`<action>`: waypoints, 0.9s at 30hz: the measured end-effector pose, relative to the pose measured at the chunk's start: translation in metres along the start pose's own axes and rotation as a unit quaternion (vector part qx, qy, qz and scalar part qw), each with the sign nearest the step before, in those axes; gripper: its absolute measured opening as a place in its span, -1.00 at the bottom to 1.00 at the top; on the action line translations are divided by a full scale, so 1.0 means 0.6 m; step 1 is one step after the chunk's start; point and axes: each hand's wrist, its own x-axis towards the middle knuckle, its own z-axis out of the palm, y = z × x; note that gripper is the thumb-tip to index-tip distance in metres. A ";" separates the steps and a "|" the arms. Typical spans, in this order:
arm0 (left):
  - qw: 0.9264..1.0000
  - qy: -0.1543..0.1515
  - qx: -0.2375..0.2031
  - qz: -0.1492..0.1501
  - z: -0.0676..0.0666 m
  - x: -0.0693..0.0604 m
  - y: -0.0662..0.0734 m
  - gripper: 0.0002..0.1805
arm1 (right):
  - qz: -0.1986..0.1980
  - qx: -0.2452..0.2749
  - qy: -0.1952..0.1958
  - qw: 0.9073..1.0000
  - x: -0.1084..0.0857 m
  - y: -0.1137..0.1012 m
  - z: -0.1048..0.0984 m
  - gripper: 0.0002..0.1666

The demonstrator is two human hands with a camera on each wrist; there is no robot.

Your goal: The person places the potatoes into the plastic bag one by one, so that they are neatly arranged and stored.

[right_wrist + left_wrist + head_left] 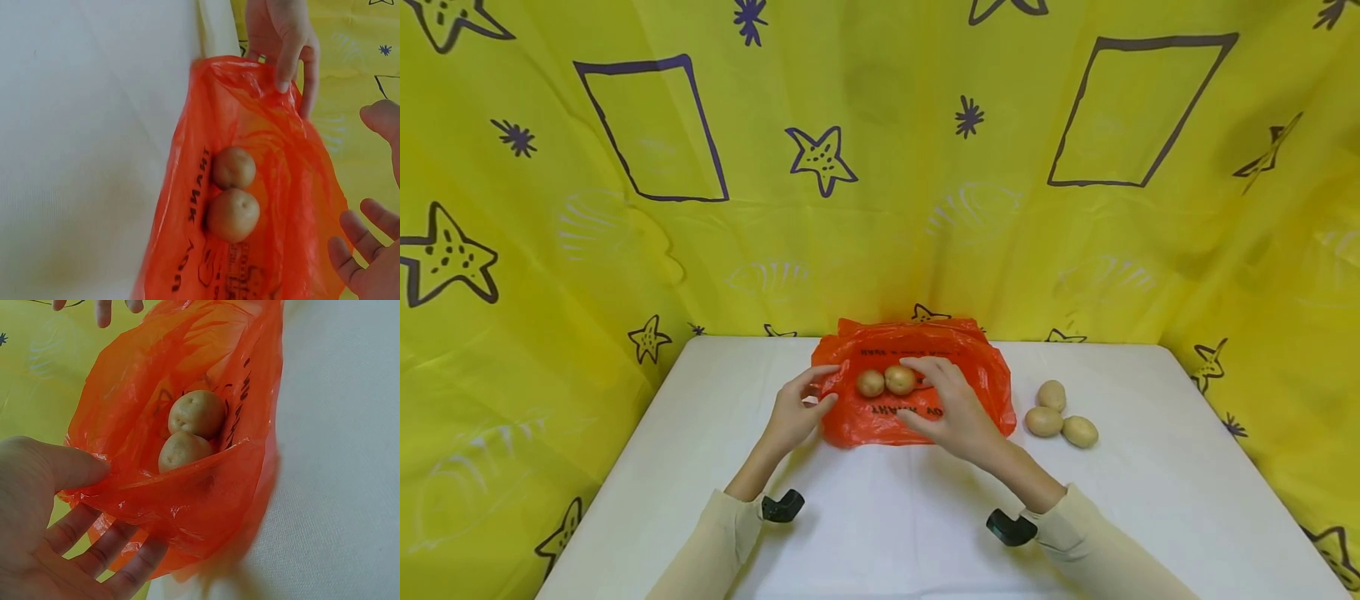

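Observation:
A red plastic bag with dark lettering lies open-mouthed on the table. Inside it two potatoes touch each other, and both wrist views show the same pair of potatoes. My left hand grips the rim of the bag, its thumb on the inner side and the fingers beneath the plastic. Over the bag's right part is my right hand, fingers spread and apart from the potatoes. In the right wrist view this right hand holds nothing.
Three more potatoes sit in a group on the white table, right of the bag. A yellow curtain with drawn stars rises behind the table and along both sides.

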 end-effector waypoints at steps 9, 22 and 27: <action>1.000 -0.001 -0.001 -0.014 -0.001 -0.002 0.001 -0.55 | -0.054 -0.075 0.028 0.995 -0.015 0.017 -0.031 -0.19; 1.000 -0.001 0.003 -0.010 0.000 0.000 0.002 -0.56 | -0.084 -0.112 0.076 0.987 -0.034 0.062 -0.073 -0.17; 1.000 0.000 0.002 -0.007 0.000 -0.001 0.002 -0.56 | -0.056 -0.127 0.090 0.986 -0.051 0.076 -0.097 -0.18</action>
